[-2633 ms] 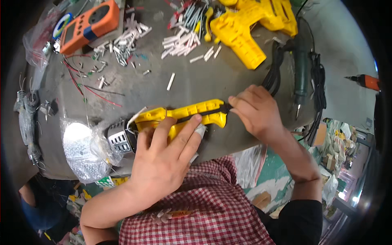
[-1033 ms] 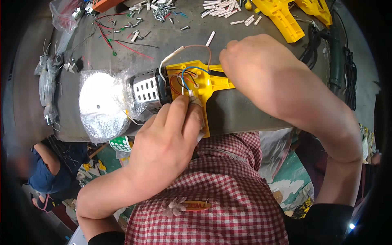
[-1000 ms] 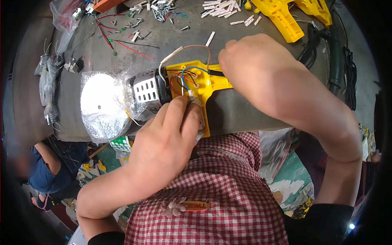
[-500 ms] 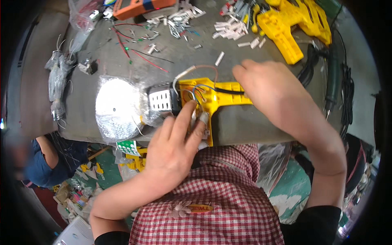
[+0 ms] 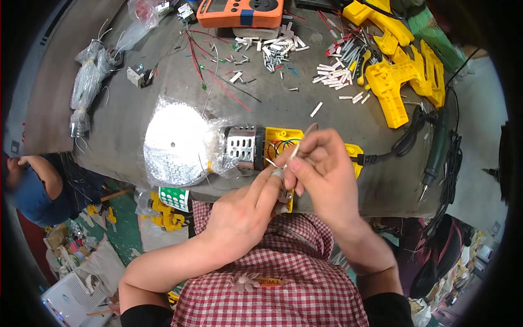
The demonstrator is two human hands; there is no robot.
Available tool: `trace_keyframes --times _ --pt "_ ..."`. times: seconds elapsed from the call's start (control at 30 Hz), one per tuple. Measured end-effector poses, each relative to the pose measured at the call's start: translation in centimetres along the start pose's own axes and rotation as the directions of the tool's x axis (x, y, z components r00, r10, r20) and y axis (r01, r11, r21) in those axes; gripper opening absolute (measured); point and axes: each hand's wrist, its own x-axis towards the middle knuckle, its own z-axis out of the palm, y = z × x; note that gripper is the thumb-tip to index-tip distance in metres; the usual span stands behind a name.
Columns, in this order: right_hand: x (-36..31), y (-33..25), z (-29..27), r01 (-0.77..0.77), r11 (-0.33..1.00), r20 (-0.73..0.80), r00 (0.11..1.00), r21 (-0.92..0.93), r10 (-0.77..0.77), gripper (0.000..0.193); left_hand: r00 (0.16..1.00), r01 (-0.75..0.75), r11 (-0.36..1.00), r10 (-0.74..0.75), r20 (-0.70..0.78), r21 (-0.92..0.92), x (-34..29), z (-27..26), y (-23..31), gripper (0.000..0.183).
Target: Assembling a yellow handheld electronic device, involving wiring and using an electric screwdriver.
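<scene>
An opened yellow plastic tool housing (image 5: 284, 134) lies near the bench's front edge, with thin coloured wires (image 5: 283, 145) inside. Attached at its left is a perforated metal motor body (image 5: 242, 146), then a bright round disc (image 5: 175, 143) wrapped in clear film. Over the housing my right hand (image 5: 327, 177) is closed, thumb and fingers pinching a white wire (image 5: 296, 150). My left hand (image 5: 242, 212) reaches in from the front, fingers together, a pale wrap on one fingertip. Its tips meet beside the pinched wire; what they grip is hidden. A black cable (image 5: 376, 159) leaves the handle end.
At the back lie an orange multimeter (image 5: 239, 13), loose screws (image 5: 276, 57), white sleeves (image 5: 333, 76) and yellow housing parts (image 5: 389, 87). A soldering iron (image 5: 436, 158) lies at the right, a wrapped bundle (image 5: 87, 82) at the left. Another person (image 5: 41, 188) is at far left.
My right hand has come left from the handle to the wires and now pinches a white one. My left fingers have drawn together. The view has shifted, showing more of the back.
</scene>
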Motion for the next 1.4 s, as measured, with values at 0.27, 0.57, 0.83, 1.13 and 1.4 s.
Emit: trace_keyframes --times 0.27,0.57,0.83,1.13,1.4 --pt "-0.7 2.2 -1.4 0.465 0.128 0.334 0.775 -0.876 -0.536 0.022 0.957 -0.198 0.954 0.237 -0.167 0.223 0.3 -0.3 -0.6 0.030" --pt "0.6 -0.5 -1.4 0.488 0.048 0.442 0.824 -0.872 -0.354 0.031 0.993 -0.112 0.981 0.114 -0.005 0.160 -0.1 0.1 -0.2 0.024" --pt "2.0 -0.7 -1.2 0.447 -0.002 0.418 0.835 -0.895 -0.358 0.040 0.993 -0.103 0.988 0.095 0.069 0.117 0.4 -0.4 -0.7 0.027" --pt "6.0 -5.8 -10.0 0.340 -0.066 0.338 0.855 -0.938 -0.393 0.027 0.983 -0.112 0.966 0.074 0.167 0.231 0.0 -0.9 -1.0 0.041" --pt "9.3 -14.2 -31.8 -0.238 -0.576 0.160 0.816 -0.783 -0.555 0.041 0.981 -0.111 0.980 0.081 0.178 0.164 -0.4 -0.7 -0.4 0.039"
